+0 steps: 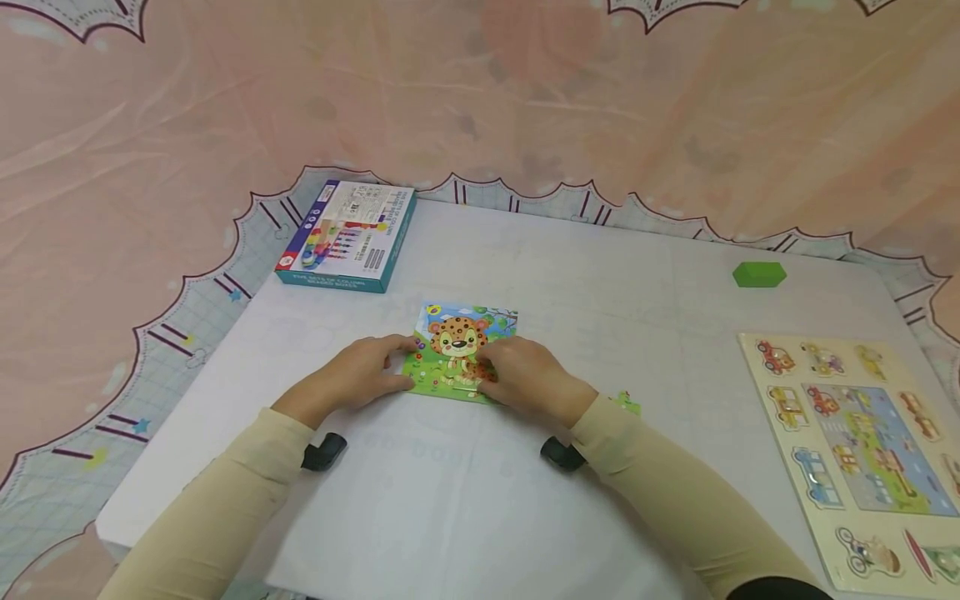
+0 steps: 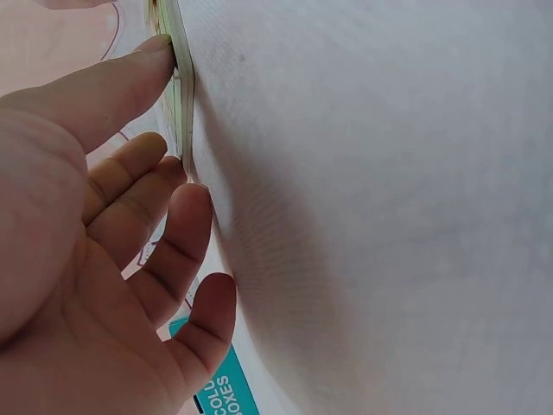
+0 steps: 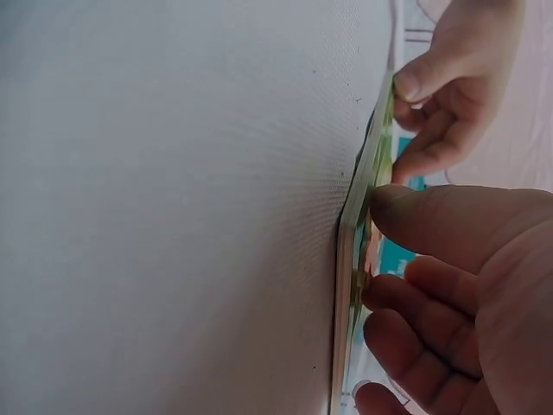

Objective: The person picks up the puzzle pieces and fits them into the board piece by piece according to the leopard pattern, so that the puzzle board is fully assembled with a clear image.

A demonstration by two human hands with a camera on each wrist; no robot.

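A leopard jigsaw puzzle [image 1: 455, 340] in a thin board lies near the middle of the table. My left hand [image 1: 356, 377] is at its left side, thumb and fingers spread and loosely bent along the edge; the left wrist view has the thumb tip [image 2: 160, 47] against the board's side. Over the lower right of the picture, my right hand [image 1: 528, 377] pinches a puzzle piece [image 3: 373, 246] between thumb and curled fingers, low against the board. Most of that piece is hidden by the fingers. A small green puzzle piece [image 1: 628, 402] shows beside the right forearm, partly covered by the sleeve.
A boxed toy set [image 1: 348, 237] lies at the back left. On the right is a wooden vehicle puzzle board [image 1: 780, 492], with a green block [image 1: 759, 274] behind it. A patterned curtain [image 1: 465, 100] hangs along the table's far edge.
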